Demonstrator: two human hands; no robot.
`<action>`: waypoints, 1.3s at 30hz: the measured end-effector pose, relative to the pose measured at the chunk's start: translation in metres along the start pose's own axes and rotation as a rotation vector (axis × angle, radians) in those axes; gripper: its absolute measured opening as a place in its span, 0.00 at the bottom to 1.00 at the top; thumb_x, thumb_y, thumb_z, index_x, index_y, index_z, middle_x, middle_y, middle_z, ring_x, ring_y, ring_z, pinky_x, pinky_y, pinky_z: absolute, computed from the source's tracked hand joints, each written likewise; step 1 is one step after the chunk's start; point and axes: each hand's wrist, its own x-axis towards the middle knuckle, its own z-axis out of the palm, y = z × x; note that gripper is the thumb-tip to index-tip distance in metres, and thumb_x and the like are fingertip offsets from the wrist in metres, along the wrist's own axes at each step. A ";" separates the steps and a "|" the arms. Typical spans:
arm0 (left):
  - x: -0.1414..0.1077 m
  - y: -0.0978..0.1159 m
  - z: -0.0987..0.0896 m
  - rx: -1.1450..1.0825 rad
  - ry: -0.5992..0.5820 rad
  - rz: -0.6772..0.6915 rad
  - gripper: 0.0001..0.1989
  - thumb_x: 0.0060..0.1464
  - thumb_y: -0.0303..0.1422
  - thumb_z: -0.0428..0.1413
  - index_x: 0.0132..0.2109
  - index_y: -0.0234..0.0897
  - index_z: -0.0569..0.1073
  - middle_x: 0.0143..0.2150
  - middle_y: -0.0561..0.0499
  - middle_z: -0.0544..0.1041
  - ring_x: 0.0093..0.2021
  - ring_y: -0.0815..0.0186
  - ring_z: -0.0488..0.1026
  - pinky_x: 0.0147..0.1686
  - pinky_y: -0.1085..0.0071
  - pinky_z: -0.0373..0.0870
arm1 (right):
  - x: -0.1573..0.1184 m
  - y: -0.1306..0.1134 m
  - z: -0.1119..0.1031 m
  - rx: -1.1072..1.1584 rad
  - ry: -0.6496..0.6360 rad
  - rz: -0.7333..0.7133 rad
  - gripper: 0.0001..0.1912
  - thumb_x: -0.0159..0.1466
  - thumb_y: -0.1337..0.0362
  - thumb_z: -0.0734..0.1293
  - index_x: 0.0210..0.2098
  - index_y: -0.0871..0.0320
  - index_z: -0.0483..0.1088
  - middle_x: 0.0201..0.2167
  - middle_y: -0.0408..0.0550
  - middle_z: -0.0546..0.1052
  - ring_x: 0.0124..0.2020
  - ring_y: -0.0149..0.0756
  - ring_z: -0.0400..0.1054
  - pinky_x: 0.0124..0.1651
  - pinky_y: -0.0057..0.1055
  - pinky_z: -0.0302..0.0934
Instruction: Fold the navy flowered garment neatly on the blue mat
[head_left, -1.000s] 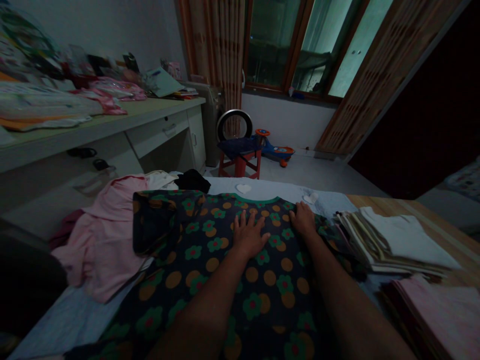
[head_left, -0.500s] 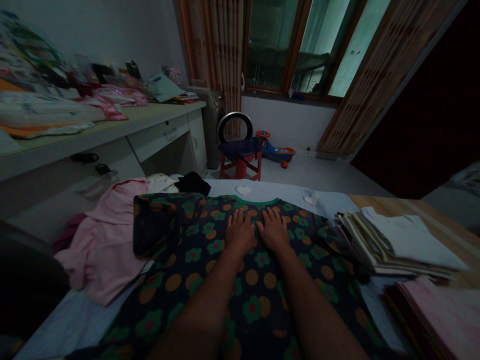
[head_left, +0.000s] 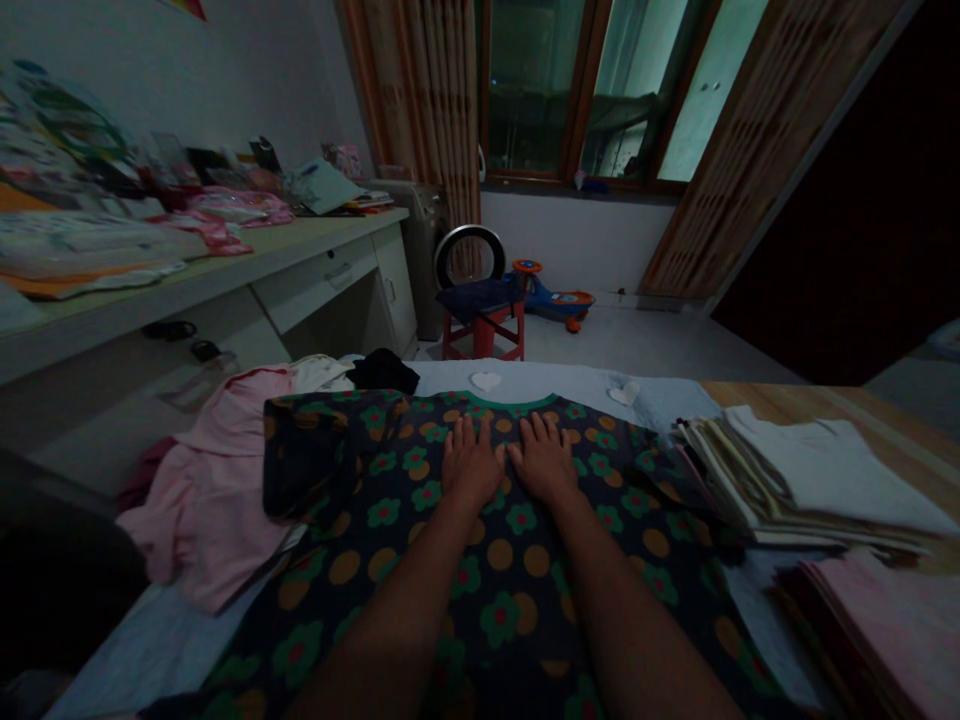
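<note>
A dark shirt (head_left: 386,512) with green flowers and orange-brown dots lies spread out in front of me, its green-edged neckline facing away. My left hand (head_left: 474,462) rests flat on its upper chest, fingers stretched toward the neckline. Close beside it, my right hand (head_left: 544,460) also presses flat on the cloth with the fingers apart. The two thumbs are nearly touching. The shirt's left sleeve lies open at the cuff, while the right sleeve runs toward the folded clothes. My forearms hide part of the shirt's middle.
Crumpled pink clothing (head_left: 217,480) and a black cloth (head_left: 384,371) lie at left. To the right are a folded clothes stack (head_left: 817,480) and a folded pink pile (head_left: 885,610). Beyond the pale bedding (head_left: 450,378) stands a red stool (head_left: 484,330). A cluttered desk (head_left: 315,245) lines the left wall.
My hands stay flat on the shirt; the left has shifted slightly left, and the fingers of both have spread a little. The view has moved slightly.
</note>
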 end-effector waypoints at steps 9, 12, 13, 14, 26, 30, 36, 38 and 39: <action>0.033 -0.025 0.001 0.014 -0.020 0.084 0.35 0.63 0.50 0.44 0.68 0.32 0.58 0.72 0.36 0.54 0.71 0.50 0.50 0.67 0.56 0.49 | 0.000 -0.001 0.001 -0.004 0.015 0.002 0.33 0.70 0.49 0.51 0.69 0.58 0.53 0.72 0.53 0.49 0.72 0.50 0.37 0.69 0.53 0.30; 0.050 -0.033 0.002 0.017 -0.007 0.086 0.32 0.64 0.47 0.43 0.68 0.31 0.58 0.71 0.37 0.56 0.71 0.52 0.51 0.67 0.56 0.50 | 0.001 -0.001 0.002 0.005 0.009 0.002 0.33 0.70 0.48 0.52 0.69 0.58 0.54 0.72 0.53 0.50 0.72 0.50 0.37 0.69 0.53 0.30; 0.054 -0.035 0.002 0.017 -0.002 0.084 0.31 0.65 0.46 0.42 0.68 0.31 0.58 0.71 0.38 0.56 0.71 0.52 0.51 0.67 0.56 0.50 | 0.001 0.000 0.002 0.008 0.011 0.003 0.33 0.70 0.48 0.52 0.69 0.58 0.54 0.72 0.53 0.50 0.72 0.50 0.37 0.69 0.53 0.30; 0.057 -0.037 0.001 0.015 0.003 0.081 0.31 0.65 0.45 0.42 0.68 0.32 0.58 0.71 0.39 0.57 0.71 0.52 0.51 0.67 0.55 0.50 | 0.001 0.000 0.003 0.012 0.016 0.003 0.33 0.70 0.48 0.52 0.69 0.57 0.54 0.72 0.53 0.50 0.72 0.50 0.37 0.69 0.53 0.30; 0.064 -0.039 -0.005 0.000 -0.063 -0.184 0.38 0.59 0.55 0.44 0.71 0.42 0.54 0.73 0.40 0.50 0.71 0.37 0.43 0.66 0.43 0.43 | 0.001 -0.001 0.001 0.017 0.013 0.006 0.33 0.70 0.49 0.52 0.69 0.58 0.53 0.72 0.53 0.50 0.72 0.50 0.38 0.69 0.54 0.31; 0.073 -0.050 -0.008 -0.013 -0.139 -0.195 0.43 0.55 0.62 0.42 0.71 0.45 0.51 0.74 0.42 0.47 0.72 0.35 0.40 0.66 0.41 0.41 | 0.001 -0.001 0.000 0.014 0.009 0.004 0.33 0.70 0.49 0.53 0.69 0.58 0.53 0.72 0.54 0.50 0.72 0.50 0.37 0.69 0.54 0.31; 0.076 -0.061 -0.008 0.000 -0.150 -0.205 0.42 0.60 0.57 0.38 0.72 0.35 0.49 0.73 0.35 0.47 0.72 0.42 0.42 0.67 0.46 0.44 | 0.001 -0.001 -0.001 0.016 0.000 0.008 0.33 0.70 0.48 0.52 0.69 0.58 0.53 0.72 0.53 0.49 0.72 0.50 0.37 0.69 0.54 0.31; 0.072 -0.059 -0.010 0.021 -0.115 -0.185 0.39 0.62 0.53 0.39 0.71 0.32 0.50 0.73 0.33 0.50 0.72 0.45 0.45 0.67 0.48 0.45 | 0.001 -0.001 -0.001 0.019 -0.001 0.007 0.33 0.70 0.48 0.52 0.69 0.58 0.53 0.72 0.53 0.49 0.72 0.49 0.37 0.69 0.54 0.31; 0.069 -0.058 -0.012 0.038 -0.083 -0.171 0.36 0.63 0.50 0.40 0.70 0.30 0.53 0.72 0.33 0.52 0.72 0.47 0.46 0.66 0.49 0.47 | 0.001 -0.001 -0.001 0.021 -0.003 0.008 0.33 0.70 0.48 0.52 0.69 0.58 0.53 0.72 0.53 0.49 0.72 0.49 0.37 0.69 0.54 0.31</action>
